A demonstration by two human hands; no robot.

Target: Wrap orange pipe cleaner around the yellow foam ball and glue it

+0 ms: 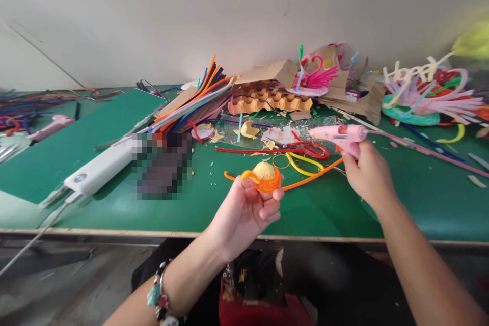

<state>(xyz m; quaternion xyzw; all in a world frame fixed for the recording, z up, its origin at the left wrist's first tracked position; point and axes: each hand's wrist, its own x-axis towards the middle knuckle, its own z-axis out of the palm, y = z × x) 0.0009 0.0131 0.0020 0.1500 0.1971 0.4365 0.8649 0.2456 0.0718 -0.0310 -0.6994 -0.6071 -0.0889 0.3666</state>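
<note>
My left hand (248,211) holds a small yellow cup-shaped piece (264,170) wrapped in an orange pipe cleaner (305,178), lifted just above the green table (95,163). The pipe cleaner's long tail runs right toward my right hand (364,175). That hand grips a pink glue gun (340,136), its nozzle pointing left over red and yellow pipe cleaners (305,155).
A bundle of coloured pipe cleaners (191,104), an egg carton (267,99) and cardboard scraps lie at the back. A white power strip (99,168) lies left beside a blurred dark object. Finished pink crafts (431,94) sit far right; another pink glue gun (49,127) far left.
</note>
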